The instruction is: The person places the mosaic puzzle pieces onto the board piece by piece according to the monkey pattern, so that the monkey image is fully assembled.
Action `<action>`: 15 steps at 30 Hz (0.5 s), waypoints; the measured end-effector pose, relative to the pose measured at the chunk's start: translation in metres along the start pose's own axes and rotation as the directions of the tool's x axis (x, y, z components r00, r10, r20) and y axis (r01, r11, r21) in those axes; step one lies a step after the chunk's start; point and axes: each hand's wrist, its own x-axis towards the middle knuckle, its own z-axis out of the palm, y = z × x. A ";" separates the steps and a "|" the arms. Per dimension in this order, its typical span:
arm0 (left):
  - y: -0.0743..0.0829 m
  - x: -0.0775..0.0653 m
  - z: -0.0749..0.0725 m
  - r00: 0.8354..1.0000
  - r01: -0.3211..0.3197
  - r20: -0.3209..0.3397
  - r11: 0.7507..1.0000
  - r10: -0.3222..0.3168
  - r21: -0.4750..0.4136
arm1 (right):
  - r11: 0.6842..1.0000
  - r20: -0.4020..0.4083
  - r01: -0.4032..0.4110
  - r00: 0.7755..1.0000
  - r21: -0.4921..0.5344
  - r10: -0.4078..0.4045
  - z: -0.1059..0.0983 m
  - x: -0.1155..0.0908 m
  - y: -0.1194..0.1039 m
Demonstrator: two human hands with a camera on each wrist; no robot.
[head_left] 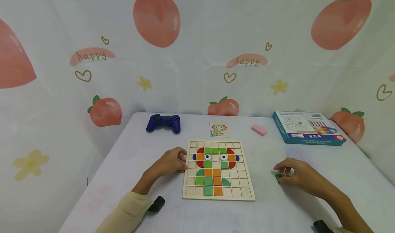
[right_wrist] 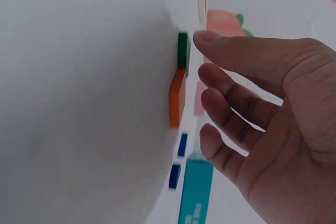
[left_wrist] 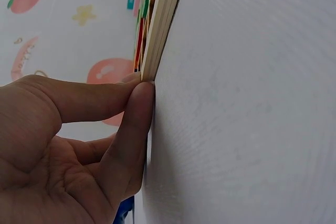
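A wooden grid board [head_left: 234, 192] lies on the table, its coloured tiles forming a figure with two eyes. My left hand [head_left: 171, 161] is at the board's left edge; the left wrist view shows thumb and a finger [left_wrist: 137, 103] pinching that edge [left_wrist: 160, 30]. To the right of the board, my right hand [head_left: 297, 174] hovers low over a green tile [head_left: 278, 177]. In the right wrist view its fingers are loosely bent and apart from the green tile [right_wrist: 182, 51]. Beside that tile lie an orange tile [right_wrist: 177, 100] and two small blue pieces [right_wrist: 182, 144], hidden in the head view.
Behind the board lies a small pattern card [head_left: 219, 129], with a pink eraser-like block [head_left: 259, 130] to its right. A blue game controller [head_left: 163, 123] sits at the back left. A flat teal box [head_left: 308, 128] occupies the back right. A printed cloth [head_left: 191, 72] hangs behind the table.
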 end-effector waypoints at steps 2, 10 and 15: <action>0.001 0.000 0.000 1.000 0.001 -0.001 1.000 -0.001 0.000 | 0.999 0.017 -0.032 0.999 0.001 0.032 -0.003 -0.003 0.005; 0.002 -0.001 -0.001 1.000 0.001 -0.003 1.000 -0.001 0.010 | 0.992 0.040 -0.118 0.992 -0.038 0.120 -0.008 -0.010 0.020; 0.003 -0.001 0.000 1.000 0.003 -0.003 1.000 -0.003 0.007 | 0.992 0.029 -0.106 0.994 -0.067 0.108 -0.010 -0.013 0.025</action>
